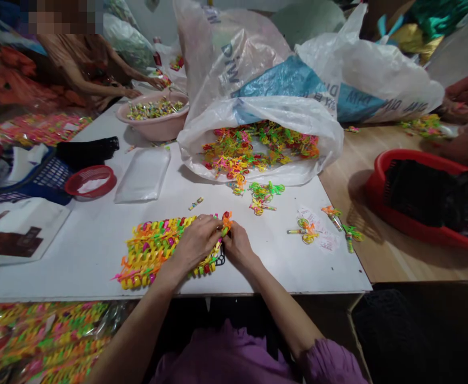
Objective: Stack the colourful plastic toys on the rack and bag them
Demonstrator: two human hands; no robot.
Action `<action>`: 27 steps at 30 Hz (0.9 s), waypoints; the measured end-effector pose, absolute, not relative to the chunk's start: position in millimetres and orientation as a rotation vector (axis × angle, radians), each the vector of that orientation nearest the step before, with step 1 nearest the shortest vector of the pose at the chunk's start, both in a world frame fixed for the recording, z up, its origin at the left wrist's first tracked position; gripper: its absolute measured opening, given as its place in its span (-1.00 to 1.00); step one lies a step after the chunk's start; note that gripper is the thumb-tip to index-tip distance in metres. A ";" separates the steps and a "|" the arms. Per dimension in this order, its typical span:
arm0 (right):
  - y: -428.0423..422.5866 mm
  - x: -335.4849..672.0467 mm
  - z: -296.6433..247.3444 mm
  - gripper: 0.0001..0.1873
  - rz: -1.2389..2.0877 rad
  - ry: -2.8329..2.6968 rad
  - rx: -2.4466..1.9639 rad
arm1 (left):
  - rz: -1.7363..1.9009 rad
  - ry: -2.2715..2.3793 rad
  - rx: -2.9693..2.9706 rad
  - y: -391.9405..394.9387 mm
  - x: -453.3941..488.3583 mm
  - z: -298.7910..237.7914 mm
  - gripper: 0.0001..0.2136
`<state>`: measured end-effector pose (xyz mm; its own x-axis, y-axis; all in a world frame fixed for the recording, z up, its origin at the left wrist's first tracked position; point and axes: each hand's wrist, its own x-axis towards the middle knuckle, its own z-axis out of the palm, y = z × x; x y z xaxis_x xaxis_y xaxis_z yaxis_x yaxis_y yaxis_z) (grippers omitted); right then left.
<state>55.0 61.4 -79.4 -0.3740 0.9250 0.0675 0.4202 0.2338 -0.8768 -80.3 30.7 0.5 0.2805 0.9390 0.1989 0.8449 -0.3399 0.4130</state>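
Rows of small bright plastic toys (pixel 146 250), yellow, green, orange and purple, lie on the white table in front of me. A black plastic frame (pixel 220 257) shows at their right end. My left hand (pixel 198 240) reaches over the rows, its fingers closed at a small orange and red plastic toy (pixel 226 217). From the right, my right hand (pixel 239 244) pinches the same toy at the frame's edge. The fingertips partly hide it. A small printed tube (pixel 196 203) lies just beyond the rows.
An open white sack (pixel 325 160) spills similar toys (pixel 266 192). Further left are a clear plastic bag stack (pixel 142 176), a red basket (pixel 108 186) and a pink basin (pixel 124 114). A red tub (pixel 373 186) holds black pieces at right. Other people sit at far left and right.
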 end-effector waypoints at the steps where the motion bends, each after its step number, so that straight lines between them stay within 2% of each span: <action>1: 61.8 56.7 -79.1 -0.81 1.011 -1.978 -1.226 | 0.616 1.656 2.317 29.7 -80.0 0.7 -0.83; 7: 62.9 61.7 -78.1 -0.75 0.829 -2.296 -1.231 | 0.628 1.719 2.319 25.8 -72.0 -3.2 -0.75; 14: 62.7 44.2 -67.2 -0.74 0.740 -2.525 -1.357 | 0.665 1.777 2.274 30.5 -75.1 -6.5 -0.81; 19: 58.4 41.7 -65.8 -0.75 0.728 -2.472 -1.435 | 0.735 1.758 2.226 29.8 -81.2 -8.2 -0.82; 24: 59.7 55.6 -71.3 -0.79 0.883 -2.346 -1.269 | 0.716 1.749 2.195 31.9 -81.2 -7.0 -0.83; 27: 56.7 69.1 -72.3 -0.74 1.021 -2.171 -1.165 | 0.735 1.697 2.145 30.0 -82.6 1.3 -0.82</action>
<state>69.1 56.7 -72.3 -0.5292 0.8466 0.0563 0.4967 0.3628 -0.7884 -82.6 30.0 1.3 0.1671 0.9651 0.2016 0.8071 -0.2514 0.5342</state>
